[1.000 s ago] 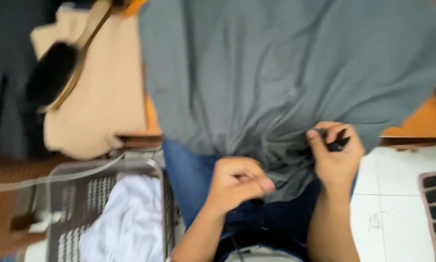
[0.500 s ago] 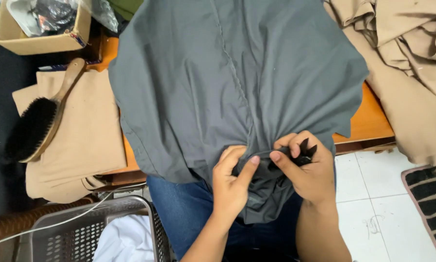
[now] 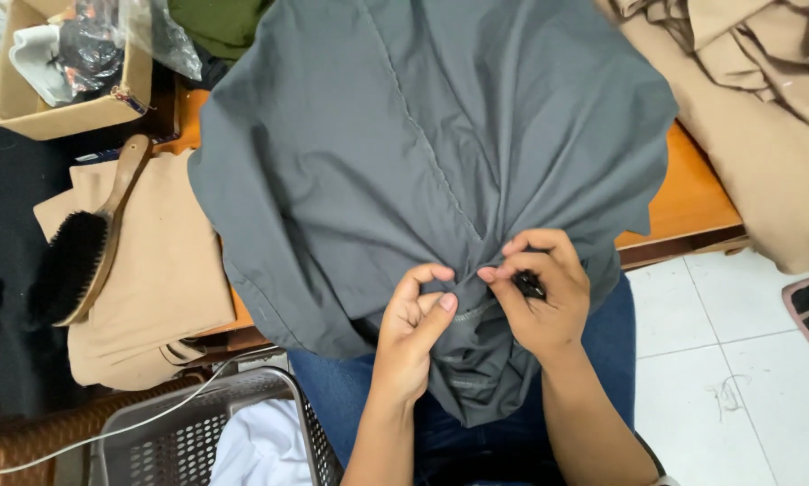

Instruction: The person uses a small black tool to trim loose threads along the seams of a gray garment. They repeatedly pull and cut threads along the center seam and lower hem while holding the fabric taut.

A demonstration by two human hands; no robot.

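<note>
Head view, looking down. Grey garment [image 3: 404, 162] lies spread over the orange wooden surface [image 3: 692, 193], its lower edge hanging off the near side onto the person's lap in blue jeans [image 3: 341, 391].

Left hand [image 3: 413, 333]: fingers curled together, thumb and forefinger pinching a fold of the grey fabric at about 6 o'clock of the garment. Grip is clamped on the cloth.

Right hand [image 3: 544, 301]: just beside the left at its 3 o'clock, fingertips nearly touching it. Fingers closed around a small black tool [image 3: 529, 286], mostly hidden in the palm; what kind it is cannot be told. The forefinger tip presses on the same bunched fabric.

Surroundings:
- 9 o'clock of the garment: folded tan cloth [image 3: 143, 279] with a wooden-handled black bristle brush [image 3: 85, 247] lying on it.
- 11 o'clock: cardboard box [image 3: 58, 108] holding plastic bags.
- 2 o'clock: heap of tan garments [image 3: 755, 108].
- 7 o'clock, at floor level: grey plastic basket [image 3: 197, 414] with white cloth [image 3: 260, 445] inside.
- 4 o'clock: white tiled floor [image 3: 728, 378].
</note>
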